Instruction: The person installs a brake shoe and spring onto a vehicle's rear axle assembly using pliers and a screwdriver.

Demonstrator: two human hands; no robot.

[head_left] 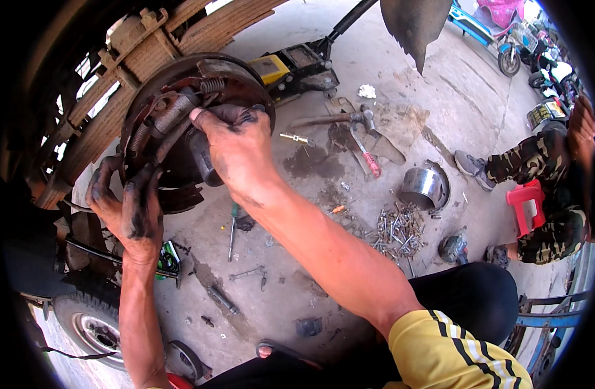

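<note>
A rusty drum brake assembly (pixel 194 74) with springs and a cylinder (pixel 175 114) hangs beside a leaf spring (pixel 132 42) at the upper left. My grease-blackened left hand (pixel 130 201) has its fingers curled on the lower left of the assembly, around the end of a metal piece (pixel 164 144) lying diagonally across it. My right hand (pixel 236 136) is closed at the upper right of that piece, thumb and fingers against it below the upper spring; the fingertips are partly hidden. My right forearm crosses the middle of the view.
A floor jack (pixel 291 78), a hammer (pixel 369 120), red-handled tool (pixel 372 165), metal cylinder (pixel 420 188) and pile of bolts (pixel 398 233) lie on the concrete. A person in camouflage trousers (pixel 531 162) sits at the right near a red stool (pixel 524 207). A tyre (pixel 74 318) stands lower left.
</note>
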